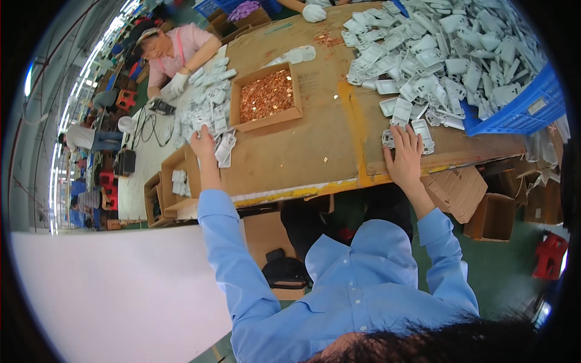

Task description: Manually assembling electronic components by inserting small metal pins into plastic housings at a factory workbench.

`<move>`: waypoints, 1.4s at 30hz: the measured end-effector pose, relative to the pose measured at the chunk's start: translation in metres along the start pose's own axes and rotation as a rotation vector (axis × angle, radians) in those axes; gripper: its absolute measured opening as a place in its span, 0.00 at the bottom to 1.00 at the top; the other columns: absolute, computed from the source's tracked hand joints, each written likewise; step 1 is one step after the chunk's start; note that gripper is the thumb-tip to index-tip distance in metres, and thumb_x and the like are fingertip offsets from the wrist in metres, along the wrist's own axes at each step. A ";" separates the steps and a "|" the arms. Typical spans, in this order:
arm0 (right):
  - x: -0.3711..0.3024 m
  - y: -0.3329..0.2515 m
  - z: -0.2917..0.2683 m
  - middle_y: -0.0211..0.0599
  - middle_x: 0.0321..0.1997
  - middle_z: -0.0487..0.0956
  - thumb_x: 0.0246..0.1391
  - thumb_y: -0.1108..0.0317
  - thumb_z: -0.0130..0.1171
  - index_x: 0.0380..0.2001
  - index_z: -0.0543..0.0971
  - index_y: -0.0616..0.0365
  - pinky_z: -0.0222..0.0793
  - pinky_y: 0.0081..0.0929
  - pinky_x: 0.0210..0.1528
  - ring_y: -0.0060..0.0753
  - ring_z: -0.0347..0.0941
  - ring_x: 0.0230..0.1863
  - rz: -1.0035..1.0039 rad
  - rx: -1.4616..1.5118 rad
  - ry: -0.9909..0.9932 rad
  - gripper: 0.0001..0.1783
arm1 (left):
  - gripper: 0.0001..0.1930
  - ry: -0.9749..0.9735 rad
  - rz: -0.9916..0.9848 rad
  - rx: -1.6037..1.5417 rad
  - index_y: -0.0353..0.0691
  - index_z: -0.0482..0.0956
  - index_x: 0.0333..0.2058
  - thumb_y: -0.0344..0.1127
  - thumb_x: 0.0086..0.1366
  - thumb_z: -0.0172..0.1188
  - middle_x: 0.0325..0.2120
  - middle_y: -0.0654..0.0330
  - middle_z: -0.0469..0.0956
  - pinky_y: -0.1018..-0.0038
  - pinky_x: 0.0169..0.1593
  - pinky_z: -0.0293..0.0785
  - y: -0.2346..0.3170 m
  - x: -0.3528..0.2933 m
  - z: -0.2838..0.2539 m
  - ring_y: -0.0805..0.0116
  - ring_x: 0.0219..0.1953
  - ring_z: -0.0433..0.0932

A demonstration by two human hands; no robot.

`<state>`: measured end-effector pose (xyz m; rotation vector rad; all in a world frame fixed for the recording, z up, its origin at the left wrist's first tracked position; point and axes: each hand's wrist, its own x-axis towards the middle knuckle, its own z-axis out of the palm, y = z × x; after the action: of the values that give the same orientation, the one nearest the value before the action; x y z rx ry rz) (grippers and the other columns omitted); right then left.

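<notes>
My left hand (204, 145) is at the near edge of a heap of white plastic housings (209, 94), its fingers curled a little and apart. Beside it a loose white housing (226, 149) lies on the cardboard-covered table. I cannot make out anything held in that hand. On the right, my right hand (404, 151) rests with spread fingers at the table's front edge, fingertips over a white housing (400, 112). Another housing (423, 134) lies just right of these fingers. A cardboard box (266, 123) of small copper-coloured pieces (266, 97) stands between my hands, farther back.
A large mound of white housings (448, 54) spills from a blue crate (514, 118) at the right. Left of me are a cardboard box (181, 158) and a cabled black device (162, 106). A gloved co-worker (181, 54) sits across the left heap. Cardboard boxes (490, 216) stand below right.
</notes>
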<state>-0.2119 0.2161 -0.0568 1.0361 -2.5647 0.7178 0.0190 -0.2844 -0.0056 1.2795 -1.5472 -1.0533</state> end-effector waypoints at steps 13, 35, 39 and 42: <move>-0.002 -0.009 -0.013 0.43 0.51 0.69 0.52 0.67 0.63 0.59 0.68 0.58 0.54 0.45 0.63 0.47 0.64 0.54 -0.023 0.189 0.178 0.31 | 0.18 -0.301 0.223 -0.309 0.34 0.69 0.51 0.29 0.65 0.60 0.37 0.60 0.76 0.80 0.35 0.74 -0.006 -0.206 0.059 0.76 0.34 0.76; 0.034 -0.138 0.046 0.43 0.42 0.73 0.55 0.70 0.57 0.48 0.72 0.61 0.70 0.34 0.45 0.40 0.72 0.41 -0.066 0.794 -0.091 0.17 | 0.09 -0.498 -0.053 -0.452 0.34 0.76 0.38 0.34 0.68 0.56 0.27 0.64 0.78 0.82 0.31 0.70 -0.020 -0.274 0.072 0.80 0.27 0.75; 0.023 -0.125 0.047 0.43 0.38 0.72 0.53 0.70 0.57 0.41 0.75 0.59 0.70 0.39 0.43 0.47 0.70 0.43 -0.327 0.508 -0.261 0.12 | 0.09 -0.428 -0.068 -0.624 0.34 0.72 0.43 0.33 0.69 0.52 0.31 0.59 0.80 0.81 0.31 0.72 -0.031 -0.266 0.070 0.76 0.28 0.77; 0.017 -0.121 0.054 0.41 0.37 0.72 0.53 0.70 0.57 0.37 0.76 0.58 0.70 0.38 0.43 0.46 0.70 0.42 -0.482 0.417 -0.234 0.07 | 0.11 -0.426 -0.074 -0.669 0.34 0.68 0.48 0.31 0.69 0.51 0.33 0.56 0.80 0.80 0.32 0.73 -0.029 -0.265 0.070 0.74 0.29 0.78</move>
<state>-0.1417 0.1026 -0.0534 1.8836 -2.2332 1.0616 -0.0083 -0.0197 -0.0784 0.6747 -1.2628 -1.7858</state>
